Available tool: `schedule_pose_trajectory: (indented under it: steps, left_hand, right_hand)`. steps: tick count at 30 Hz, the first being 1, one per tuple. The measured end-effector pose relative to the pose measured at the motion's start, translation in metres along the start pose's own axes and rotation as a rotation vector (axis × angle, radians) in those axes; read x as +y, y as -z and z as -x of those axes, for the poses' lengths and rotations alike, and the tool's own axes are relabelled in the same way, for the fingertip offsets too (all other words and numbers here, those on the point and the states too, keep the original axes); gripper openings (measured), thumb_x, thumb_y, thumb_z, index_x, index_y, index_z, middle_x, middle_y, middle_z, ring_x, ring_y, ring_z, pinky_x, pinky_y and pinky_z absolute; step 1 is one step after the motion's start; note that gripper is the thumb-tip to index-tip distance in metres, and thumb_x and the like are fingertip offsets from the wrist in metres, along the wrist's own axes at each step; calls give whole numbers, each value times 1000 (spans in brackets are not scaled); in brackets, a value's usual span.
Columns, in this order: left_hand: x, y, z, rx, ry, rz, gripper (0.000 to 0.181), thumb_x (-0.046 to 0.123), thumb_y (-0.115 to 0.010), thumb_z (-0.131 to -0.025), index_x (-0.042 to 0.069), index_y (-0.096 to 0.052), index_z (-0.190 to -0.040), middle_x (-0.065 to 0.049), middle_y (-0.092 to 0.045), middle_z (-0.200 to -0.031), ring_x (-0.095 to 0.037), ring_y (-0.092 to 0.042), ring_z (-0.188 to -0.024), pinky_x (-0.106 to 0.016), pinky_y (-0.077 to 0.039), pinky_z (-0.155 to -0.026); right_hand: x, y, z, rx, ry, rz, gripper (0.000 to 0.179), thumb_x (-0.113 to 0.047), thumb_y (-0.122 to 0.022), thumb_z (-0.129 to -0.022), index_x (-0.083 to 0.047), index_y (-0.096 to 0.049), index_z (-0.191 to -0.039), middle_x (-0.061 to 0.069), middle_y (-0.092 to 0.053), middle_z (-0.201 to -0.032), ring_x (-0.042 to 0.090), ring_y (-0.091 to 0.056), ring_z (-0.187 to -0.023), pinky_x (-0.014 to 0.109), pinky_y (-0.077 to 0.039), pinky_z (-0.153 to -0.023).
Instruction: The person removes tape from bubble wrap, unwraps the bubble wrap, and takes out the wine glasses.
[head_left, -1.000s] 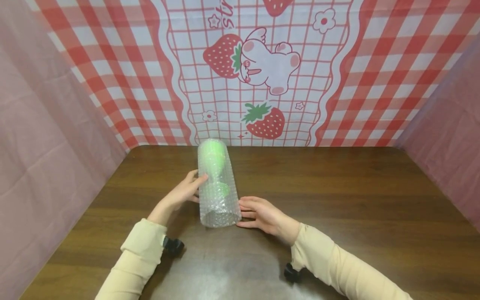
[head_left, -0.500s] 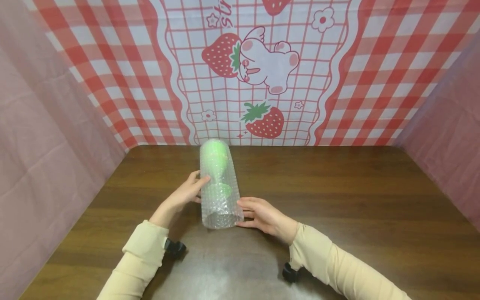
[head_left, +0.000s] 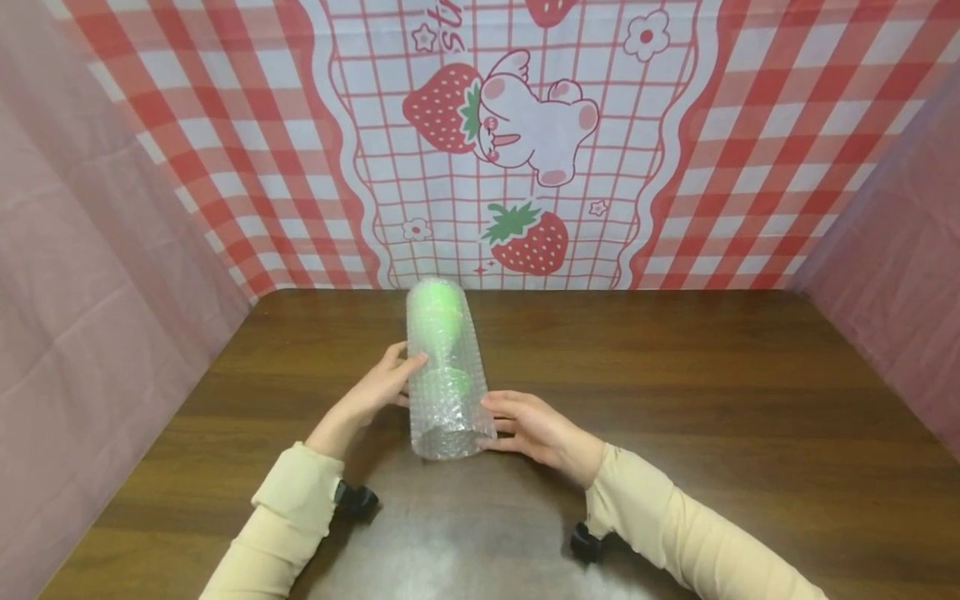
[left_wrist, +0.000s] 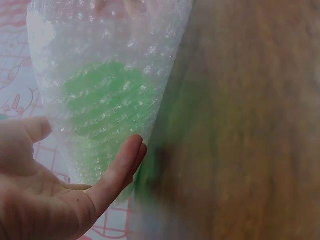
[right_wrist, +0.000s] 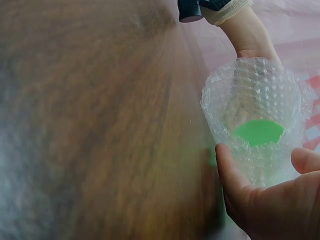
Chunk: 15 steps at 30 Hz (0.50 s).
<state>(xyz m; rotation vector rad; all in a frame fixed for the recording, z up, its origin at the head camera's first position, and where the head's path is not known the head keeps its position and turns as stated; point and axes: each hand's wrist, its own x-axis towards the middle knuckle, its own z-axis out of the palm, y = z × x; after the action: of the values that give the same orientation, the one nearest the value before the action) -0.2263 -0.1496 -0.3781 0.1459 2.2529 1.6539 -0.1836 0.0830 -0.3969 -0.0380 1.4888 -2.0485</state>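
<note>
A tube of clear bubble wrap (head_left: 448, 417) surrounds a bright green object (head_left: 441, 321) that narrows at its waist. The open end of the tube faces the front edge of the table. At its left side, my left hand (head_left: 378, 387) holds it, thumb on the front and other fingers partly hidden behind. My right hand (head_left: 536, 429) touches the right side near the open end with fairly straight fingers. Through that opening, the right wrist view shows a rounded green end (right_wrist: 260, 131). The left wrist view shows a broad green part (left_wrist: 110, 100) through the wrap.
The brown wooden table (head_left: 712, 400) extends to both sides of the tube. Behind it hangs a red-and-white checked cloth (head_left: 780, 150) with strawberry prints. Pink curtains (head_left: 97, 275) flank the table. A black wrist camera (head_left: 356, 500) is by the left sleeve.
The wrapped green object has shifted slightly to the right, with both hands staying against it. Their placement on the tube looks nearly the same.
</note>
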Motion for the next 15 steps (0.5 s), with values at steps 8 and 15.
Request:
schedule_pose_trajectory:
  steps: [8,15]
  left_hand:
    - [-1,-8,-2,-6,0,-9,68,39,-42,-95,5,-8,-143,-29,-38,-128,-35,-58,-98,-40,-53,-77]
    - [13,-16,7,-29,20,-2,65,34,-40,-97,2,-7,-142,-30,-38,-127,-34,-58,-97,-40,-53,-78]
  right_hand:
    - [-1,8,2,9,1,15,42,-13,-47,-93,9,-31,-125,3,-57,-94,15,-58,-88,41,-48,-91]
    - [-2,12,3,32,0,22,43,-14,-45,-94,7,-29,-127,2,-57,-94,14,-57,-88,34,-51,-83]
